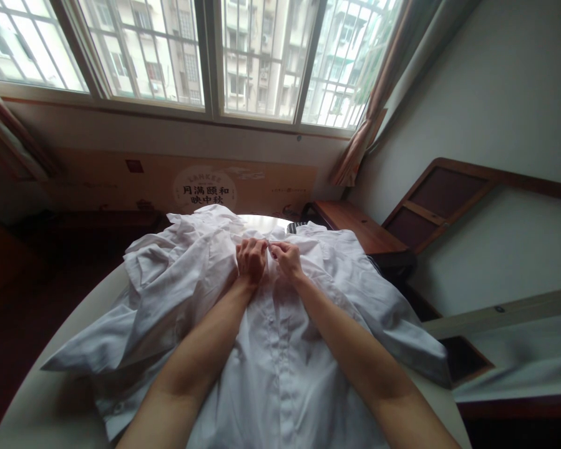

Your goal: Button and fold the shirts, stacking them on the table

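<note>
A white button-front shirt [280, 349] lies spread over a round table, its placket running toward me and a sleeve stretched out to the right. Near its collar, my left hand [252, 257] is closed on the shirt's fabric, knuckles up. Right beside it, my right hand [286, 255] pinches the placket edge between thumb and fingers. The two sets of fingertips almost meet, and they hide whatever small part lies between them. More white cloth [177, 268] is heaped in folds to the left of my hands.
The pale round table [60, 399] shows its rim at left. A black-and-white striped item [295, 228] lies beyond the shirt. A wooden desk [355, 221] stands at back right by the wall. A printed banner [261, 181] hangs below the barred window [256, 62].
</note>
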Tool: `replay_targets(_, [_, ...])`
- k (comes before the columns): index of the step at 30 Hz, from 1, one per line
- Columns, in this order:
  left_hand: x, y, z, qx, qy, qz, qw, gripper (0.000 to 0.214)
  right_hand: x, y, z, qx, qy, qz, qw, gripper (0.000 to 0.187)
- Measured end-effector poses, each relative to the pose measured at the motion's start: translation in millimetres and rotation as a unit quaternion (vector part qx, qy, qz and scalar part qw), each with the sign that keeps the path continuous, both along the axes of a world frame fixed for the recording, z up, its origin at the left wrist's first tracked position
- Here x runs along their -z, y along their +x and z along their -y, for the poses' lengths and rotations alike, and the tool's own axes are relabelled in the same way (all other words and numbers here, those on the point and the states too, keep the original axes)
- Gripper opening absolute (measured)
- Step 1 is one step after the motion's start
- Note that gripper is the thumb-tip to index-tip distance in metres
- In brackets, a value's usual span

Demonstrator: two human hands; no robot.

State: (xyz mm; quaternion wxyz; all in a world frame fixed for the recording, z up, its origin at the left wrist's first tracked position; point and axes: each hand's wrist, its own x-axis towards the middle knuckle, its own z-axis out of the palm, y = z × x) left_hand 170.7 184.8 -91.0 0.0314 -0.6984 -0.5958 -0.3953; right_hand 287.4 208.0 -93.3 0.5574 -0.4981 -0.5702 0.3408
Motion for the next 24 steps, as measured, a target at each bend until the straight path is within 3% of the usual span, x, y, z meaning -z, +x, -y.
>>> replay_targets(4, [5.5, 0, -4, 0.019, 0.028, 0.034, 0.999, 0.021, -6.3, 4, -1, -0.058, -0.07, -0.098, 0.991, 0.02])
replay_targets(9, [15.1, 0, -14, 0.063, 0.03, 0.113, 0.991, 0.02, -14.4, 7, -1, -0.095, -0.033, -0.031, 0.994, 0.014])
replay_targets(13, [20.9, 1, -22, 0.085, -0.007, 0.216, 0.973, 0.018, -13.2, 5, 0, -0.024, 0.051, 0.109, 0.992, 0.011])
replay_targets(17, [22.0, 1, -25, 0.103, -0.052, 0.311, 0.943, 0.02, -6.4, 0, 4, 0.06, 0.109, 0.257, 0.958, 0.011])
replay_targets(24, [20.3, 2, -27, 0.12, -0.092, 0.407, 0.901, 0.021, 4.3, -7, 8, 0.084, 0.162, 0.36, 0.915, 0.017])
